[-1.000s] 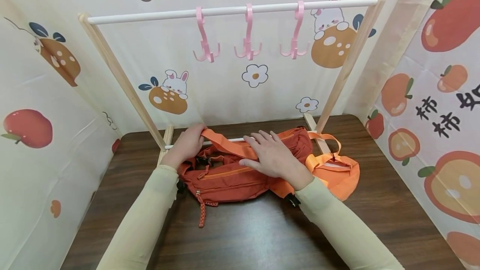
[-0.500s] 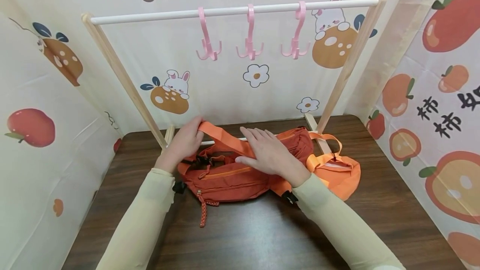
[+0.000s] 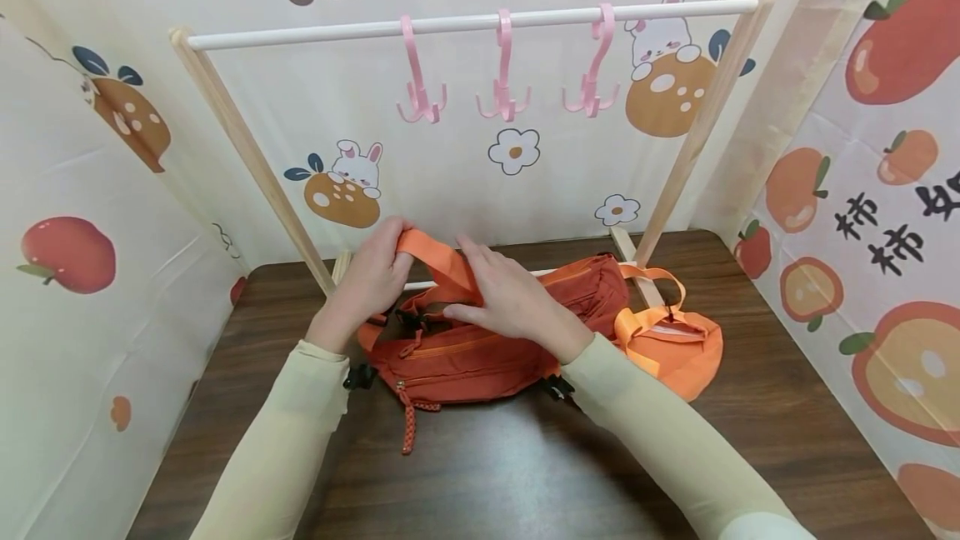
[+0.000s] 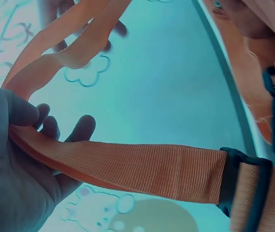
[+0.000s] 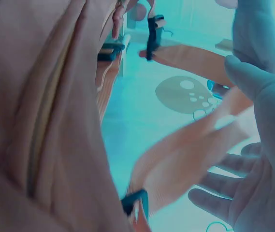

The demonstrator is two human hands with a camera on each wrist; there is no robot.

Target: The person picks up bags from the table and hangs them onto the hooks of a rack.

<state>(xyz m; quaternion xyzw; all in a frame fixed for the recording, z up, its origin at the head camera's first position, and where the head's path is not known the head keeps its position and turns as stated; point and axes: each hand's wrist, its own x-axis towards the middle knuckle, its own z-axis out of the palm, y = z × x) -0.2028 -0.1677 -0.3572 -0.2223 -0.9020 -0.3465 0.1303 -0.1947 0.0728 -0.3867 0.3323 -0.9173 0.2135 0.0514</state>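
A rust-red waist bag with orange zips lies on the table, its orange webbing strap raised off it in a loop. My left hand grips the strap at the loop's left end. In the left wrist view the thumb lies over the webbing, with a black buckle further along it. My right hand reaches over the bag, its fingers extended beside the strap. From the right wrist, the fingers look straight, behind the webbing, and the thumb stands apart from them.
A smaller bright orange bag lies on the right. Behind stands a wooden rack with a white top bar, a low white bar near the table, and three pink hooks hanging. Printed curtains enclose the table at back and sides.
My left hand has risen slightly, lifting the strap higher. My right hand has slid left along the strap, towards the left hand. The bag's body has hardly moved.
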